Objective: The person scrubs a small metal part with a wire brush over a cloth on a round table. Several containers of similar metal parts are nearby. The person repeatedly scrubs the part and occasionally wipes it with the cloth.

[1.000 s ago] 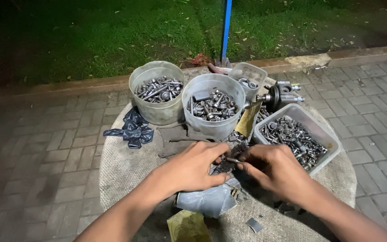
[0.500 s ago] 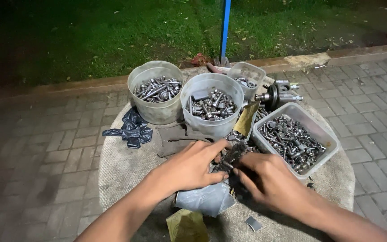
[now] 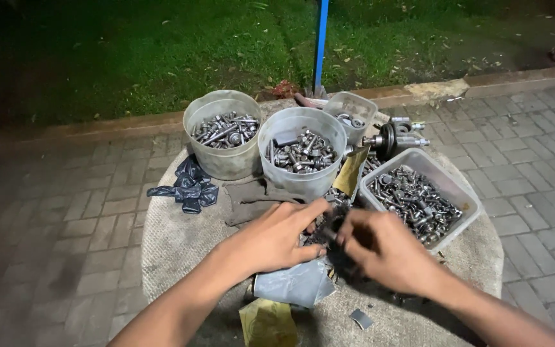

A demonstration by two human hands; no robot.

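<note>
My left hand [image 3: 276,239] and my right hand [image 3: 387,249] meet over a small heap of dark metal parts [image 3: 331,226] in the middle of a round stone table [image 3: 175,244]. Both hands have fingers curled onto the heap; what each finger pinches is hidden. Behind the hands stand two round clear tubs of bolts, the left tub [image 3: 222,140] and the middle tub [image 3: 302,157]. A rectangular clear tub of bolts and nuts [image 3: 419,199] sits right of my right hand.
A small clear tub [image 3: 352,112] and a dark metal assembly [image 3: 393,138] stand at the back. A black plastic bag [image 3: 187,186], a dark rag [image 3: 248,202], a grey bag [image 3: 293,286] and yellowish paper [image 3: 268,321] lie about. A blue pole [image 3: 320,45] rises behind; brick paving surrounds.
My right hand has shifted slightly left and forward over the heap, its fingers working among the parts. My left hand stays in place on the heap's left side.
</note>
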